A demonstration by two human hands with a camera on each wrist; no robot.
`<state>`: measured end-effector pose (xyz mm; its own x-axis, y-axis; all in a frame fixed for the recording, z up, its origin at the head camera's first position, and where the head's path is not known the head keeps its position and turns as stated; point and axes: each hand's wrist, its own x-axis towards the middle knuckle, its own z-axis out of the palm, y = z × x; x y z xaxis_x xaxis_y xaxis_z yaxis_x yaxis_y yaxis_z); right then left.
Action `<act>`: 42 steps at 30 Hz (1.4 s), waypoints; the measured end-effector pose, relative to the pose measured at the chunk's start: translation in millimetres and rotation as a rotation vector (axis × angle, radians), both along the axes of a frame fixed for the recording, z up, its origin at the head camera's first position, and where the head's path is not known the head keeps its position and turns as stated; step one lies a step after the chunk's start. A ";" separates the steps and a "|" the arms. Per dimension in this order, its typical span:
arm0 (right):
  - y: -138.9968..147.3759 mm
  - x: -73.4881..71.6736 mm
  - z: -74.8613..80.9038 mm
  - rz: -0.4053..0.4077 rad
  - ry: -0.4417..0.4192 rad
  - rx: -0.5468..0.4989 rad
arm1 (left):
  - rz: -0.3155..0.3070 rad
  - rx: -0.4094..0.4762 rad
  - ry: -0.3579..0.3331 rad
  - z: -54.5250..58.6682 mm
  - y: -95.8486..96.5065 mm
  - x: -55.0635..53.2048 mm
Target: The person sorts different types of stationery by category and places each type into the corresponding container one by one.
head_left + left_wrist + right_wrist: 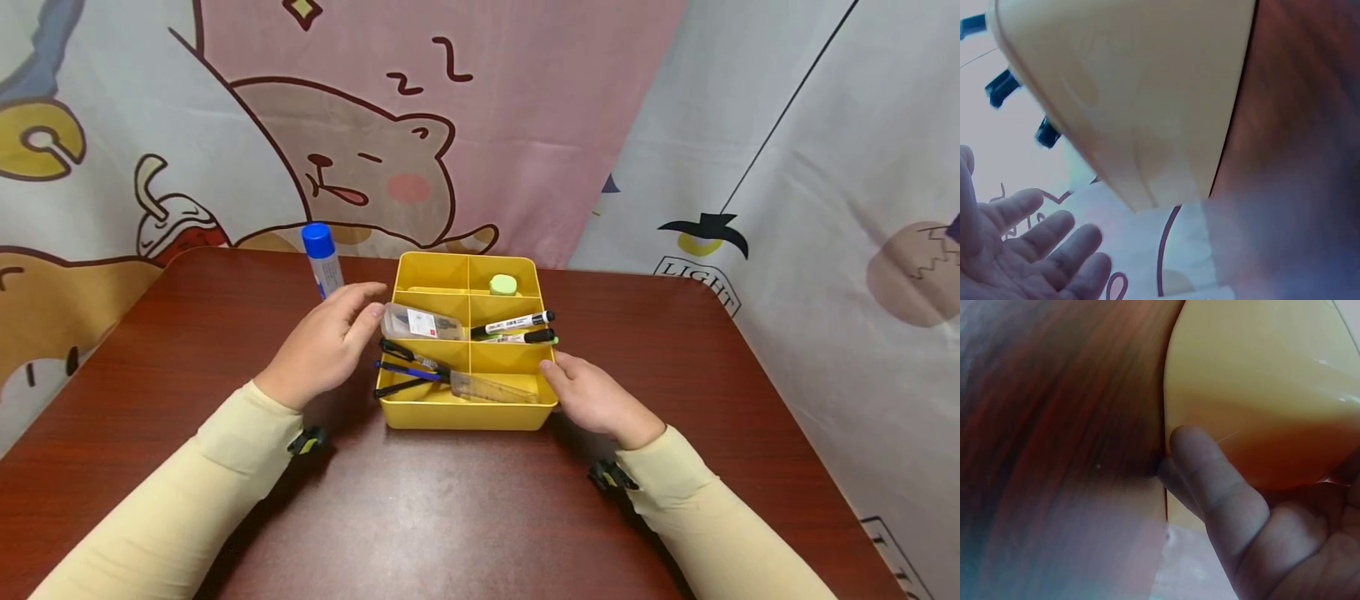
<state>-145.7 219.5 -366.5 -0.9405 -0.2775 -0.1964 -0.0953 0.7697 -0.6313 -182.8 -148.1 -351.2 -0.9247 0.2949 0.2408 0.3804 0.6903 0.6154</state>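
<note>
A yellow divided organizer box (467, 416) sits on the table between both hands. My right hand (592, 392) grips its right wall, thumb over the rim and fingers against the outside, low near the tabletop in the right wrist view. Beside the left wall, my left hand (322, 346) is held with fingers extended, apart from the box in the left wrist view. Inside the box are a clear plastic case (423, 322) with a white label, two markers (513, 323), several pens (408, 372), a transparent ruler (491, 387) and a small light-green object (503, 285).
A glue stick (322, 254) with a blue cap stands upright behind my left hand. The reddish-brown table (450, 508) reaches back to a printed cloth (540, 125), which also hangs along the right side. Pen ends stick out over the box's left rim.
</note>
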 end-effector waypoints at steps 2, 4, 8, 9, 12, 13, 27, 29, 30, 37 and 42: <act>-0.6 0.0 0.4 0.000 0.003 0.005 | 0.045 0.007 0.020 4.6 -3.0 -1.1; -1.0 0.0 0.8 -0.001 0.013 0.013 | 0.086 0.000 0.046 9.6 -6.6 -2.6; -1.2 -0.3 0.7 0.002 0.023 0.021 | 0.147 -0.038 0.123 17.5 -15.1 -8.1; -1.1 -0.4 0.5 0.002 0.024 0.021 | 0.158 -0.045 0.145 18.8 -17.2 -10.1; -0.7 -0.8 -0.4 0.004 0.018 0.015 | 0.190 -0.058 0.202 21.2 -23.0 -16.6; -0.5 -0.9 -0.7 0.004 0.016 0.013 | 0.199 -0.062 0.218 21.7 -24.7 -18.9; -0.8 -0.2 -1.3 0.005 0.008 0.019 | 0.270 -0.135 0.122 25.1 -37.0 -49.1; -1.1 -0.1 -1.2 0.003 0.004 0.017 | 0.277 -0.149 0.094 25.3 -37.4 -53.7; -1.3 -0.1 -1.1 0.002 0.002 0.016 | 0.280 -0.155 0.081 25.7 -37.5 -55.6; -1.7 0.2 -0.3 -0.001 0.005 0.017 | 0.275 -0.187 0.018 27.9 -39.6 -67.7; -1.3 0.3 -0.4 -0.002 0.015 0.023 | 0.264 -0.215 0.003 28.5 -39.9 -76.5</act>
<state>-145.4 218.2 -367.0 -0.9440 -0.2709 -0.1883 -0.1031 0.7844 -0.6117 -259.2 -187.9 -322.7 -0.9752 0.0897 0.2022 0.1730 0.8789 0.4445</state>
